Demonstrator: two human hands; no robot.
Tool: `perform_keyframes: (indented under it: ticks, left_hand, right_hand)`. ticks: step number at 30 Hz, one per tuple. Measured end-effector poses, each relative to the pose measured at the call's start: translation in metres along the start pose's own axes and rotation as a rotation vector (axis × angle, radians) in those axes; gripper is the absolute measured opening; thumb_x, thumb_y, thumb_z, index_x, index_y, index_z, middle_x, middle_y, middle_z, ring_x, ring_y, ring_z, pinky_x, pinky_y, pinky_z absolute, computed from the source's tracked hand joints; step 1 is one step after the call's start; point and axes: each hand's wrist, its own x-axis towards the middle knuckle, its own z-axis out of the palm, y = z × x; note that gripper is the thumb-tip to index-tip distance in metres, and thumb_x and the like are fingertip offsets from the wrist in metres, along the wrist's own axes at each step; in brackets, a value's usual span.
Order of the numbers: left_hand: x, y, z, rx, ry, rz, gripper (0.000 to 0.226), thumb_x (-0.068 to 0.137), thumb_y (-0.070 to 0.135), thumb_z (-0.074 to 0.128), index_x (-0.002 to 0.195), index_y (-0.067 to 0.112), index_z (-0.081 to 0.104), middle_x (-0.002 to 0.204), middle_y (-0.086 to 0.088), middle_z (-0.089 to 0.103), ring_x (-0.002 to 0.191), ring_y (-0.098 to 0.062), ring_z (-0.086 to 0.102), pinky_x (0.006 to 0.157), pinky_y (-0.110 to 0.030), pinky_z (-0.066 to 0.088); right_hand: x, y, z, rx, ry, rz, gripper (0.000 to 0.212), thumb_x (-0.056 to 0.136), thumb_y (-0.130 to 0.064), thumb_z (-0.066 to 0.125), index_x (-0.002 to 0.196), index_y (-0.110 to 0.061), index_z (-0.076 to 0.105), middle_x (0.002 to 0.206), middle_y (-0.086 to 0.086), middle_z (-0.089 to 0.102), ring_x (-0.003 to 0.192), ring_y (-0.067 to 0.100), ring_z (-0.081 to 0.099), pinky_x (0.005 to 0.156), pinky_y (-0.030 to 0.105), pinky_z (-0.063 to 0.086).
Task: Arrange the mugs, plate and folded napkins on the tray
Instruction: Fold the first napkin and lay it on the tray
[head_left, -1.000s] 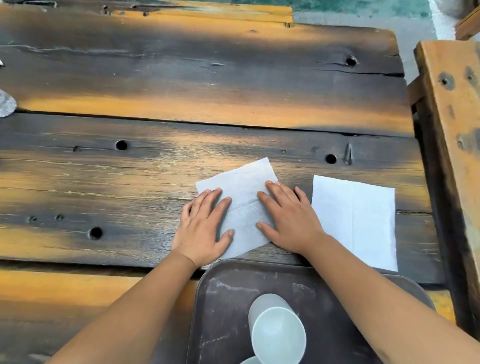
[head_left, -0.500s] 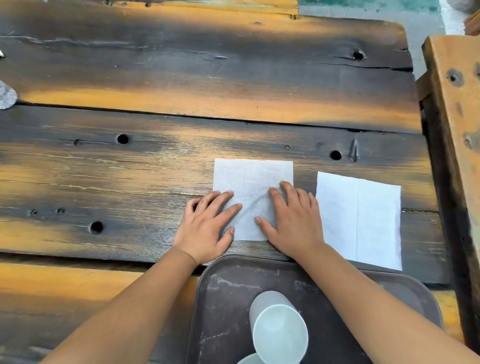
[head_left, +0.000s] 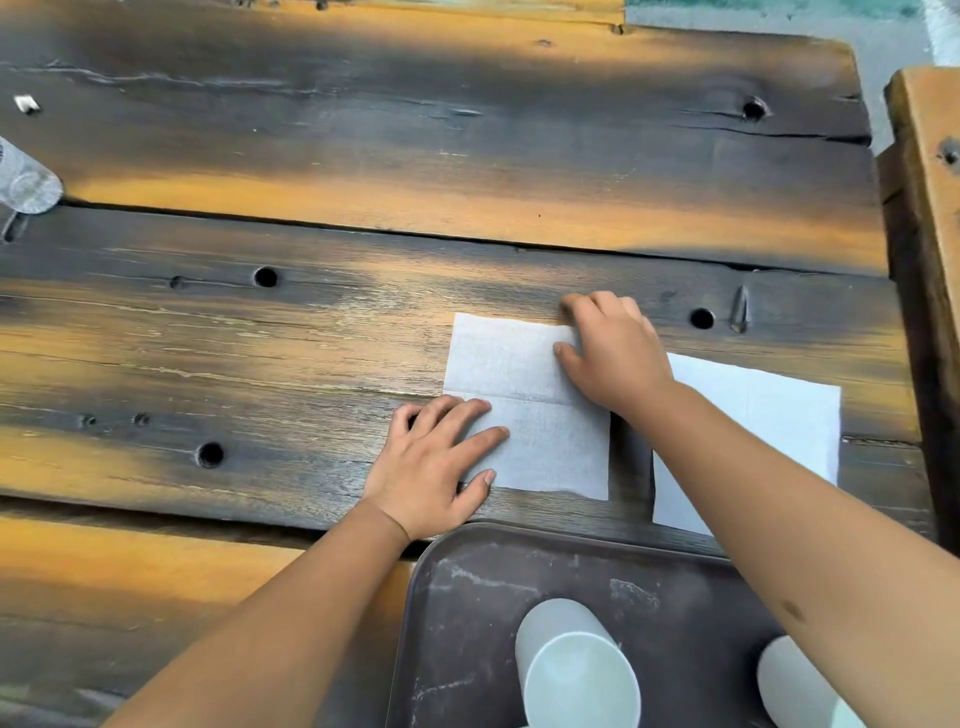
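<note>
A white paper napkin (head_left: 524, 410) lies flat on the wooden table with a crease across its middle. My left hand (head_left: 441, 467) presses flat on its near left corner, fingers spread. My right hand (head_left: 610, 353) rests on its far right corner, fingertips curled at the far edge. A second white napkin (head_left: 769, 431) lies to the right, partly under my right forearm. A dark grey tray (head_left: 467, 613) sits at the near edge, holding a pale mug (head_left: 576, 670) and another pale mug (head_left: 800, 686) cut off at the bottom right.
The table (head_left: 363, 208) is made of dark and orange planks with bolt holes and gaps. A wooden beam (head_left: 930, 208) runs along the right side. A clear plastic object (head_left: 26, 182) lies at the far left edge.
My right hand slid from the napkin's near middle up to its far right corner. The napkin now lies square and more spread out. My left hand stayed near the near left corner.
</note>
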Motion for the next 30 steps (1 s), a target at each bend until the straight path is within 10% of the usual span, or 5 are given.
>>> perform_keyframes:
  ticks: [11,17,24,30]
  left_hand:
    - [0.000,0.001,0.000,0.009,-0.002,-0.002,0.043,0.086,0.050,0.051,0.126,0.035,0.052,0.137,0.005,0.049,0.124,-0.025,0.043,0.092,-0.047,0.033]
    - [0.000,0.002,-0.002,0.014,-0.008,-0.008,0.045,0.085,0.051,0.051,0.127,0.034,0.051,0.137,0.003,0.048,0.123,-0.025,0.043,0.093,-0.047,0.032]
    - [0.001,0.002,-0.004,0.009,-0.029,-0.015,0.046,0.084,0.051,0.050,0.127,0.033,0.052,0.137,0.002,0.049,0.123,-0.026,0.042,0.094,-0.047,0.031]
    - [0.000,0.003,-0.003,-0.003,0.008,-0.028,0.052,0.083,0.053,0.048,0.127,0.026,0.050,0.134,-0.001,0.047,0.123,-0.028,0.042,0.094,-0.045,0.029]
  right_hand:
    - [0.003,-0.008,-0.008,-0.014,-0.041,-0.010,0.008,0.092,-0.024,0.050,0.084,-0.023,0.053,0.087,-0.004,0.047,0.100,0.026,0.047,0.083,0.038,0.034]
    - [-0.011,-0.010,-0.018,0.139,-0.093,0.024,0.008,0.086,-0.020,0.050,0.085,-0.026,0.046,0.094,0.003,0.064,0.090,0.033,0.056,0.068,0.037,0.039]
    - [-0.036,-0.016,-0.016,0.225,-0.105,-0.011,0.042,0.086,-0.014,0.055,0.126,-0.025,0.048,0.124,0.005,0.063,0.113,0.030,0.057,0.087,0.045,0.048]
    - [-0.065,-0.021,-0.010,0.189,-0.039,-0.154,0.014,0.084,-0.012,0.062,0.097,-0.014,0.064,0.096,0.004,0.065,0.096,0.030,0.058,0.081,0.043,0.046]
